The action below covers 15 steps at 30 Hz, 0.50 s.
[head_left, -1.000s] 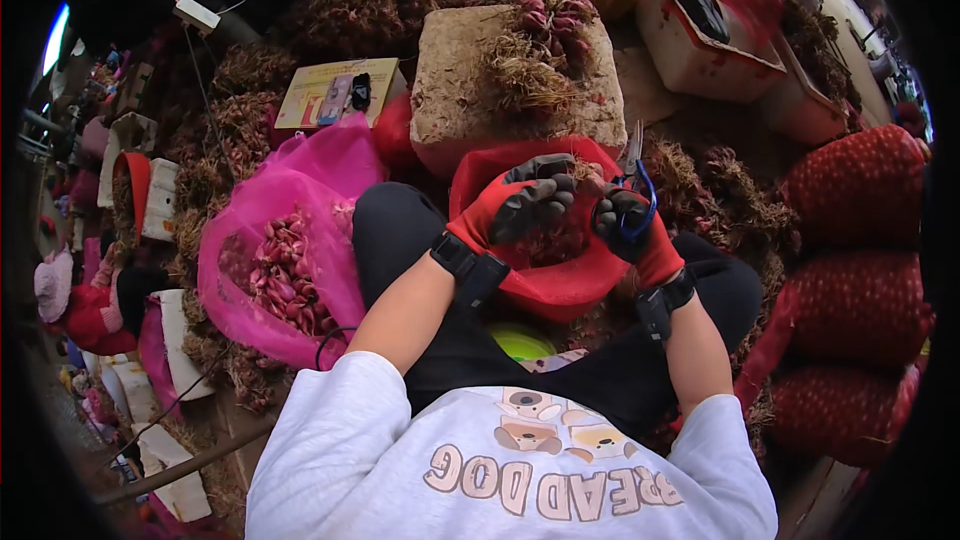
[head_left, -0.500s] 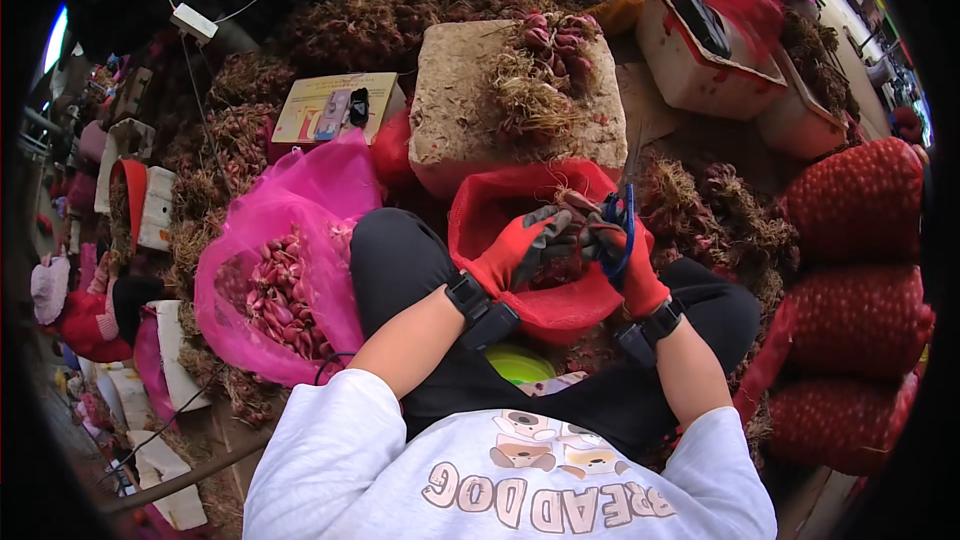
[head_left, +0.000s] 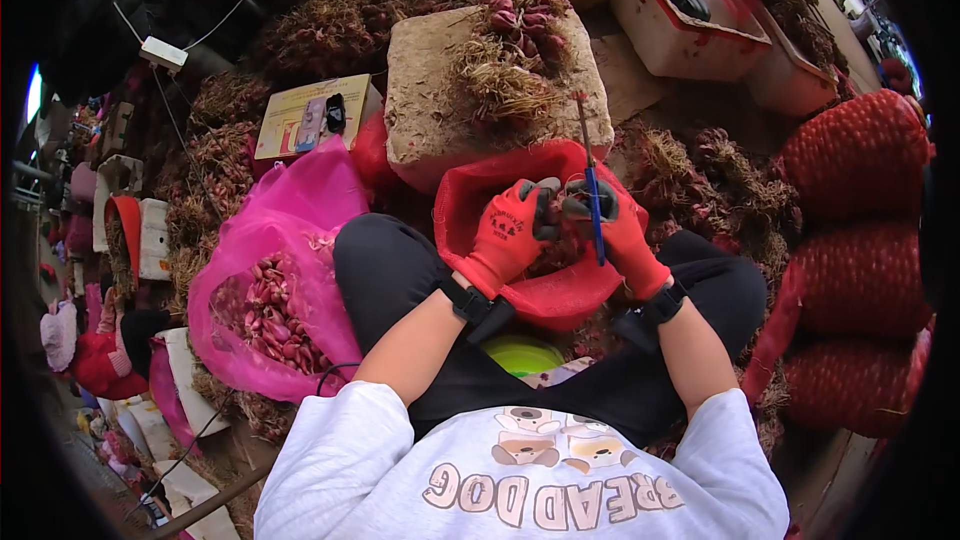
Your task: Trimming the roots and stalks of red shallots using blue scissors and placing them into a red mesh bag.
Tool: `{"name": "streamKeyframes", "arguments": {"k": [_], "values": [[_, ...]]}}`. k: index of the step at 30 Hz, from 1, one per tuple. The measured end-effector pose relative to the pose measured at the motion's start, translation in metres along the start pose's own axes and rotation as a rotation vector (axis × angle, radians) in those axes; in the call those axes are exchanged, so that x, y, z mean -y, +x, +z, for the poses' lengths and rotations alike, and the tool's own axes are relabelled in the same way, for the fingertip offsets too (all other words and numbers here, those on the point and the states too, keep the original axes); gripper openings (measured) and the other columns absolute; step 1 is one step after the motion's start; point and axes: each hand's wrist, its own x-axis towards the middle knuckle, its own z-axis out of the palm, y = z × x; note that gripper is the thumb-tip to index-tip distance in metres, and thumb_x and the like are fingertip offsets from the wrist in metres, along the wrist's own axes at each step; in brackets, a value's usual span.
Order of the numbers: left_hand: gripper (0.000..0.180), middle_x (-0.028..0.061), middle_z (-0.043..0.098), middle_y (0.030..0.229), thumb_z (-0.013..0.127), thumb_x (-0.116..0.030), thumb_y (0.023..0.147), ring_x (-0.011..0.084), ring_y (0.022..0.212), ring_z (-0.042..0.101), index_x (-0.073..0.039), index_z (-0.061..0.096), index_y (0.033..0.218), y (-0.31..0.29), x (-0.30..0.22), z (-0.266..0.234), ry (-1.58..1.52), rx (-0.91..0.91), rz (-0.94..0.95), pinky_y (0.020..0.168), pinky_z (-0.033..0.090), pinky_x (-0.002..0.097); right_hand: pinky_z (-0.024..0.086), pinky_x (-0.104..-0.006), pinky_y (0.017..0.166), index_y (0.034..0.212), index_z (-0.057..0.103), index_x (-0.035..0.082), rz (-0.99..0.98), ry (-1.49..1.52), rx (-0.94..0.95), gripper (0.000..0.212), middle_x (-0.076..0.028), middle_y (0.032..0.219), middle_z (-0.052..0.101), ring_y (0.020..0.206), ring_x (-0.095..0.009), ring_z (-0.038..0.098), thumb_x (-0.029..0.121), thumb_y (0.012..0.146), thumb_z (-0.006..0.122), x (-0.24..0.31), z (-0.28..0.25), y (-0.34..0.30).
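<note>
Both my hands wear red gloves with dark grey fingers, over a red mesh bag (head_left: 462,202) between my knees. My right hand (head_left: 622,230) is closed on blue-handled scissors (head_left: 594,202), whose narrow blades point away toward the foam block. Close beside it, my left hand (head_left: 508,230) has its fingers curled in, back of the glove upward; what they hold is hidden. Thin root strands show between the two hands. On the foam block (head_left: 425,70) ahead lies a bunch of shallots (head_left: 530,25) with dry roots.
Left of my knee, a pink mesh bag (head_left: 235,290) holds loose shallots (head_left: 275,315). A yellow box (head_left: 285,115) carries a phone. Filled red sacks (head_left: 850,275) are stacked at right, below foam boxes (head_left: 690,35). A green bowl (head_left: 522,352) sits between my legs. Shallot bunches (head_left: 700,185) lie around.
My left hand has rolled so its back faces up, and has drawn slightly apart from the right. The scissors have turned to show their blades pointing away. The whole view has shifted slightly.
</note>
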Motion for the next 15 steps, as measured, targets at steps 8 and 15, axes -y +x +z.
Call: {"name": "streamKeyframes", "arguments": {"k": [8,15], "values": [[0.046,0.0022,0.051,0.114,0.054,-0.030,0.092,0.0131,0.099,0.055,-0.008,0.043,0.131,-0.002,0.009,0.016,-1.098,0.201,-0.312,0.078,0.048,0.0289,0.050,-0.0239,0.055,0.103,0.059,0.001,0.193,0.243,-0.020,0.022,-0.004,0.083,0.063,0.065,-0.012,0.061,0.008,0.082,0.061,-0.003,-0.019,0.002],[0.042,-0.0012,0.056,0.105,0.044,-0.039,0.096,0.0057,0.087,0.054,-0.011,0.046,0.128,0.004,-0.018,-0.004,-1.449,0.493,-0.593,0.069,0.042,0.0181,0.050,-0.0258,0.052,0.106,0.057,-0.001,0.101,0.439,-0.002,0.025,-0.007,0.083,0.062,0.063,-0.014,0.060,0.010,0.083,0.057,0.016,-0.002,-0.007]]}}
